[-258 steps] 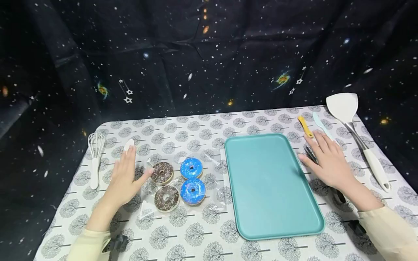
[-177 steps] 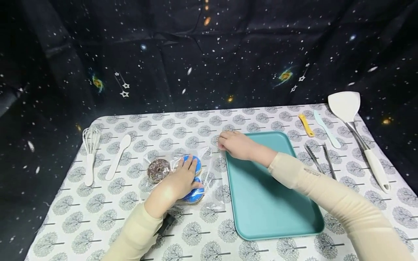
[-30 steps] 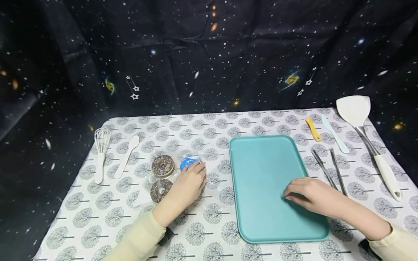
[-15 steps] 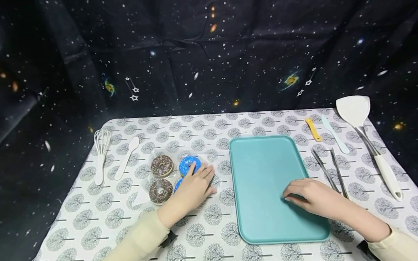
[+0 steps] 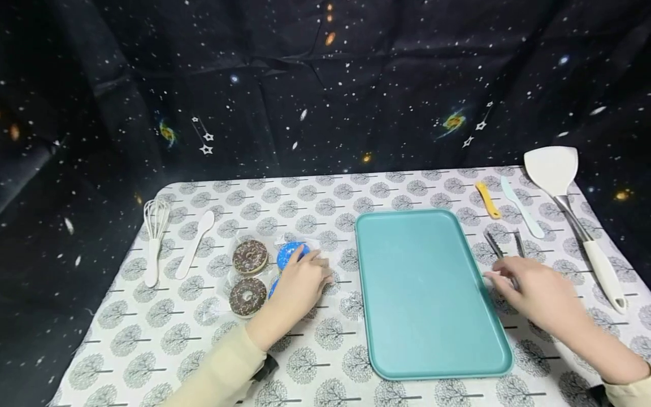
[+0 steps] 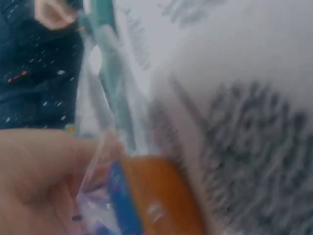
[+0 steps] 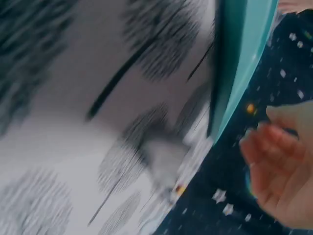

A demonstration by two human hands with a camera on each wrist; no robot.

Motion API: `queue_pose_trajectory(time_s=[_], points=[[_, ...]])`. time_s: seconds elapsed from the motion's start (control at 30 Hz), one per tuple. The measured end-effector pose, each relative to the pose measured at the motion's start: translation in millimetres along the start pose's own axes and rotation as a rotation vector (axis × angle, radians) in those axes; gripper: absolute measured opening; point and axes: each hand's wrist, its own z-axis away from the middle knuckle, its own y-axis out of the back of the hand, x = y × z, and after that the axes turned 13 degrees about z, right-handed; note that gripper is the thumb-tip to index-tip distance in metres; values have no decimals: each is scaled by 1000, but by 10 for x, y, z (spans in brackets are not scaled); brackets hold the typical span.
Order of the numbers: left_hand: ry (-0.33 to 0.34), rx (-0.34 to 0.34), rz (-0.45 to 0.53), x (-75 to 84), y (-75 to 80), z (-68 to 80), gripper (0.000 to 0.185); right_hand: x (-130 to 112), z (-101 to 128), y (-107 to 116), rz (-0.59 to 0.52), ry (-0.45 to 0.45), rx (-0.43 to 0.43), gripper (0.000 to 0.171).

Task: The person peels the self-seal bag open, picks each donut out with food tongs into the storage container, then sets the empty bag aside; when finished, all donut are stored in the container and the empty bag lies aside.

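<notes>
Left of the tray (image 5: 432,294), the left hand (image 5: 300,285) pinches the clear bag (image 5: 325,265) round the donuts (image 5: 249,257), while the right hand (image 5: 539,294), fingers relaxed and holding nothing, reaches the tongs (image 5: 500,249); the slippery film could tear or slide, scattering donuts.

Table (image 5: 325,192): tray (image 5: 422,282) centre-right. Left of tray: bag (image 5: 325,249) holding four doughnuts (image 5: 249,256); farther left, spoon (image 5: 195,243), then whisk (image 5: 152,237). Right of tray: tongs (image 5: 495,246); far right, two small knives (image 5: 508,198), spatula (image 5: 574,215).
</notes>
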Motion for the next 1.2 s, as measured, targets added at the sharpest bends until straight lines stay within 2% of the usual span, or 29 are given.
queue_pose_trajectory(time_s=[0.1,0.2,0.3,0.37,0.53,0.67,0.77,0.9,1.07,1.2], points=[[-16,15,96,-13,91,2,17,193,69,0,22,-165,-113,34],[-48,46,169,-27,149,10,21,361,133,-20,29,-280,-209,51],[-100,88,212,-47,179,22,23,488,191,-60,40,-355,-302,66],[-126,121,252,-63,199,30,23,551,221,-101,36,-380,-376,71],[-124,189,342,-98,243,51,21,639,239,-198,18,-350,-481,64],[-102,203,374,-94,248,61,18,646,174,-228,23,-292,-506,70],[-67,172,404,-74,266,49,15,627,121,-230,-2,-265,-504,70],[-7,109,429,-64,303,9,12,597,82,-213,-47,-246,-490,58],[64,38,455,-67,375,-39,11,579,34,-165,-64,-227,-492,61],[87,-30,472,-88,445,-59,14,512,-50,-109,-89,-202,-441,60]])
